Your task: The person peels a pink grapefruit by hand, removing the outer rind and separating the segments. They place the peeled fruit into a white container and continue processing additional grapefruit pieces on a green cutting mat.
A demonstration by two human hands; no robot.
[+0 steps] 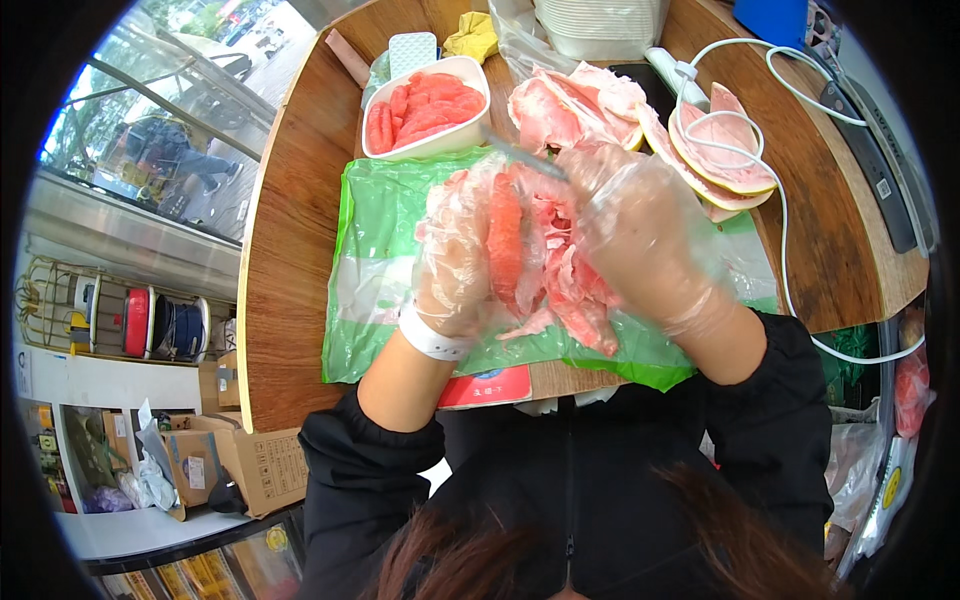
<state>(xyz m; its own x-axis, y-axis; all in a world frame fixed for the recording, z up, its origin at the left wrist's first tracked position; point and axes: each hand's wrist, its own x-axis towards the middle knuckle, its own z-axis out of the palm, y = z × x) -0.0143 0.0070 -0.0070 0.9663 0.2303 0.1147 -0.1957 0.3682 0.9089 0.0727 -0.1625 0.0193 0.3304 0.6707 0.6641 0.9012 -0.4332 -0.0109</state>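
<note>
My left hand (pixel 456 255), in a clear plastic glove, holds a segment of red pomelo (pixel 505 238) with its membrane partly peeled. Close by on the right, my gloved right hand (pixel 626 214) grips a thin grey tool, blurred, whose tip points up and left; its kind I cannot tell. Torn pink membranes (pixel 581 300) lie between and below the hands on a green and white plastic bag (pixel 382 262). Behind my left hand, a white plastic tub (pixel 427 150) holds peeled red flesh. Thick pomelo rinds (pixel 574 105) are heaped at the back, beyond my right hand.
More rind pieces (pixel 724 161) sit at the right, with a white cable (pixel 784 247) running over them. Stacked white containers (pixel 600 26) and a yellow cloth (pixel 471 36) stand along the back. A red card (pixel 484 388) lies at the near edge of the wooden table (pixel 289 247).
</note>
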